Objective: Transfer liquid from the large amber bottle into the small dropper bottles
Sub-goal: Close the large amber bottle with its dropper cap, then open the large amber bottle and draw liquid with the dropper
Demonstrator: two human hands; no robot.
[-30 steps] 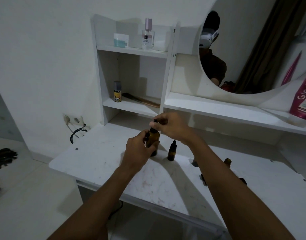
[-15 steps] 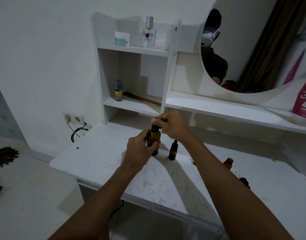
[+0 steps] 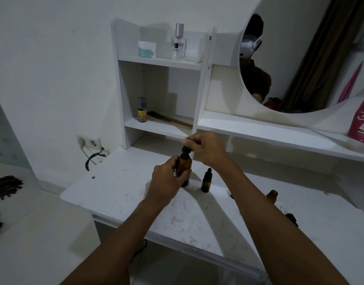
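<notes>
Dim white room, with a vanity table set against the wall.
A plain white wall [image 3: 53,68] backs a scuffed white table top [image 3: 115,192]. On the table top stands a two-tier shelf unit [image 3: 123,89], joined on its right by a long ledge [image 3: 259,134] under a round mirror [image 3: 300,58] that reflects a brown curtain [image 3: 321,58]. A wall socket [image 3: 88,141] with a cable plugged in sits low on the left, above the pale floor [image 3: 33,233].

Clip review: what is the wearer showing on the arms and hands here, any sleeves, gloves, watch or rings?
The left hand and right hand are bare: no gloves, and no rings that I can make out. The left forearm and right forearm are uncovered to the frame's bottom edge, with no sleeve cuff, watch, bracelet or marking in view.
</notes>
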